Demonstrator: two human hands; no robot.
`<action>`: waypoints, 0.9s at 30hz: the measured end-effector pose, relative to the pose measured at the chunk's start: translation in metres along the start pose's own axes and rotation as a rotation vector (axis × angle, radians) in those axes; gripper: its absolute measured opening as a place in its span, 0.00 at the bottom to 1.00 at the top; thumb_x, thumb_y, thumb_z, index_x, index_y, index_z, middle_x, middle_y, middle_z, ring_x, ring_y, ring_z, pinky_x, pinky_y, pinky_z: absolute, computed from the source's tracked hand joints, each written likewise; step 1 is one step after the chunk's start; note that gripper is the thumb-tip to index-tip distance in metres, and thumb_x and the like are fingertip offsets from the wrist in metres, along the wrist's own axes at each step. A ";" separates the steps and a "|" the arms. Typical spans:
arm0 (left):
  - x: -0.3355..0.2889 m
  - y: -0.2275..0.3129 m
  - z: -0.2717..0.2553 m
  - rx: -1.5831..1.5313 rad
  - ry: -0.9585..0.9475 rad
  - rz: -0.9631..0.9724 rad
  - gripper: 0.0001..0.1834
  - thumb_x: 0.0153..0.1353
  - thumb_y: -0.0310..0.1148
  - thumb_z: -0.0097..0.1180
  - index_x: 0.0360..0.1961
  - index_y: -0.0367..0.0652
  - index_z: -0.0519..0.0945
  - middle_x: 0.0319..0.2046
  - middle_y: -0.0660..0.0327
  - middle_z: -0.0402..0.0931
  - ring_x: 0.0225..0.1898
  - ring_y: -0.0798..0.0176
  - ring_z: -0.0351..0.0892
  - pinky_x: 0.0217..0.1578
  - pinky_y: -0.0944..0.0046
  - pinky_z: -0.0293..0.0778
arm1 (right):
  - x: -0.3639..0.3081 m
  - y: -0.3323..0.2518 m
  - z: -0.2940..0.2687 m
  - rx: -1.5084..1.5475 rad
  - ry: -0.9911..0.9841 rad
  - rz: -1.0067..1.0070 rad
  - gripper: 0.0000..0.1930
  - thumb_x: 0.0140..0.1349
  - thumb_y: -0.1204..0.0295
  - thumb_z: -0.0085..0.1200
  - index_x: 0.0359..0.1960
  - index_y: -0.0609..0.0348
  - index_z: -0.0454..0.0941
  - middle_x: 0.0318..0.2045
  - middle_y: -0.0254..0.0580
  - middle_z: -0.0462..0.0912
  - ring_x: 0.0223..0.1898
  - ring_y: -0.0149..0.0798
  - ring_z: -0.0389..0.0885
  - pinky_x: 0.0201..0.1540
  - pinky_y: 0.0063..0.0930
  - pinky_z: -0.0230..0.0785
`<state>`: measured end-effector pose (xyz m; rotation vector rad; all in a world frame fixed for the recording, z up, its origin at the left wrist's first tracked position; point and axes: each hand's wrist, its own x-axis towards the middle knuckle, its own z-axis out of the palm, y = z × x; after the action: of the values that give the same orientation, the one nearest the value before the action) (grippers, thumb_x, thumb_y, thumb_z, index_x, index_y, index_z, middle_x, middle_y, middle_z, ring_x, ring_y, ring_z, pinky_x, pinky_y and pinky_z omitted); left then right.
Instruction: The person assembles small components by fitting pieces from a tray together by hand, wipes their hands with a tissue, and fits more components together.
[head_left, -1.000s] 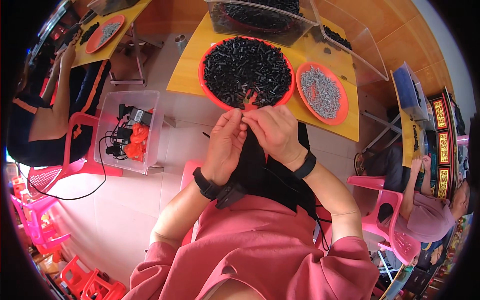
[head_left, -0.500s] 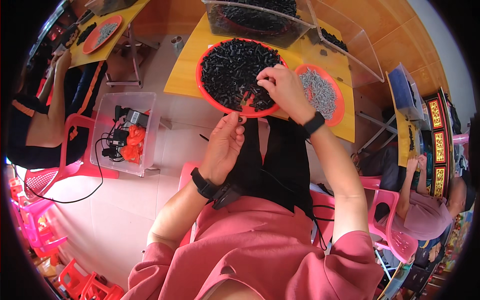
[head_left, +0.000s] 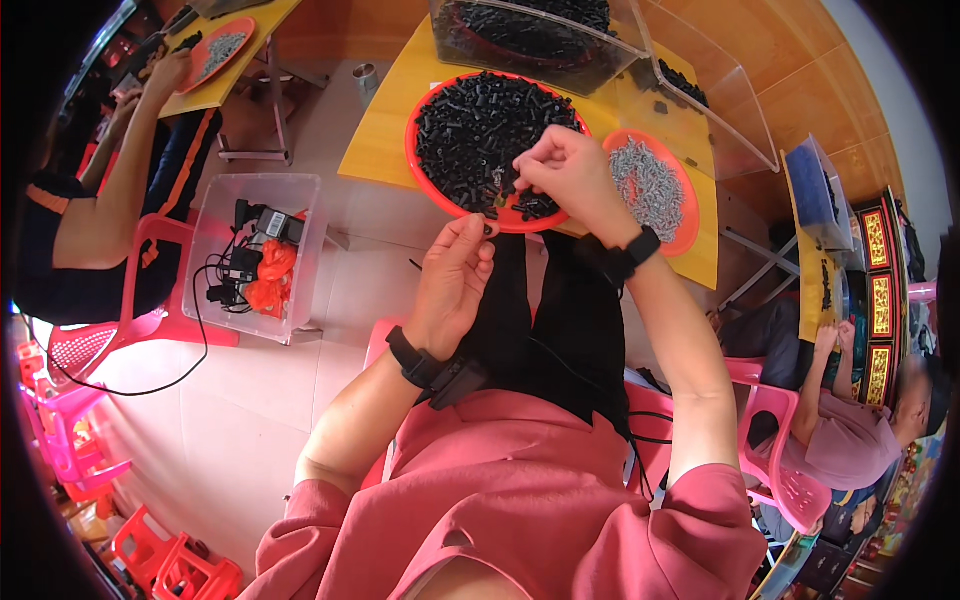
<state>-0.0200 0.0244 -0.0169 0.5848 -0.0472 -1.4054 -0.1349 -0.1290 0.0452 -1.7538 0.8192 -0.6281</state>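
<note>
the left hand (head_left: 452,280) pinches a small dark piece (head_left: 489,230) by the near rim of a round red tray (head_left: 520,221); the right hand (head_left: 570,178) curls over the tray's right side, its grip unclear. dull black, short tubular pieces (head_left: 475,135) heap there. at left, an adapter (head_left: 280,226) bears a pale label, illegible.

Orange tiled wall (head_left: 810,100), pale floor (head_left: 262,420), pink chairs (head_left: 800,494)
</note>
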 end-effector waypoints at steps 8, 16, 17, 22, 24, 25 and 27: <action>0.002 -0.002 -0.004 0.017 -0.019 0.087 0.06 0.64 0.32 0.56 0.39 0.43 0.77 0.34 0.64 0.79 0.28 0.75 0.73 0.31 0.77 0.71 | -0.067 -0.012 0.031 0.243 -0.056 0.084 0.05 0.60 0.80 0.55 0.37 0.67 0.78 0.31 0.37 0.82 0.32 0.26 0.81 0.34 0.17 0.75; 0.001 -0.005 0.000 0.107 -0.043 0.189 0.05 0.64 0.30 0.56 0.39 0.42 0.78 0.34 0.63 0.79 0.28 0.75 0.73 0.31 0.76 0.71 | -0.080 -0.012 0.047 0.219 0.083 -0.014 0.09 0.58 0.82 0.56 0.41 0.66 0.74 0.31 0.40 0.82 0.34 0.27 0.82 0.37 0.20 0.75; 0.001 -0.005 -0.001 0.121 -0.051 0.202 0.05 0.64 0.30 0.56 0.39 0.42 0.78 0.34 0.63 0.80 0.28 0.75 0.73 0.31 0.76 0.71 | -0.081 -0.011 0.049 0.186 0.095 -0.035 0.10 0.58 0.82 0.56 0.41 0.66 0.73 0.31 0.40 0.82 0.34 0.27 0.82 0.37 0.20 0.75; 0.000 -0.005 -0.002 0.145 -0.067 0.219 0.05 0.64 0.30 0.56 0.40 0.41 0.78 0.34 0.62 0.80 0.28 0.75 0.73 0.31 0.76 0.72 | -0.084 -0.014 0.054 0.107 0.157 -0.098 0.12 0.56 0.82 0.58 0.41 0.65 0.71 0.30 0.41 0.82 0.33 0.28 0.82 0.36 0.20 0.74; -0.001 -0.005 0.001 0.150 -0.052 0.228 0.05 0.64 0.29 0.56 0.40 0.41 0.78 0.35 0.61 0.80 0.27 0.75 0.72 0.31 0.75 0.72 | -0.086 -0.015 0.055 0.094 0.177 -0.123 0.13 0.57 0.83 0.57 0.42 0.65 0.69 0.31 0.42 0.82 0.33 0.28 0.82 0.36 0.20 0.74; -0.001 -0.005 0.002 0.151 -0.053 0.226 0.05 0.64 0.29 0.56 0.40 0.41 0.78 0.35 0.61 0.80 0.27 0.75 0.72 0.31 0.75 0.72 | -0.087 -0.014 0.056 0.094 0.179 -0.122 0.13 0.57 0.83 0.57 0.42 0.65 0.69 0.31 0.42 0.82 0.33 0.28 0.82 0.36 0.20 0.74; -0.001 -0.006 0.003 0.145 -0.083 0.244 0.05 0.64 0.29 0.55 0.40 0.41 0.77 0.36 0.60 0.80 0.26 0.76 0.71 0.31 0.75 0.72 | -0.087 -0.011 0.058 0.325 0.150 -0.051 0.13 0.59 0.83 0.55 0.43 0.64 0.66 0.30 0.43 0.82 0.32 0.30 0.83 0.35 0.19 0.75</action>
<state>-0.0266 0.0239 -0.0162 0.6186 -0.2804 -1.1938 -0.1437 -0.0243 0.0356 -1.4478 0.7293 -0.8834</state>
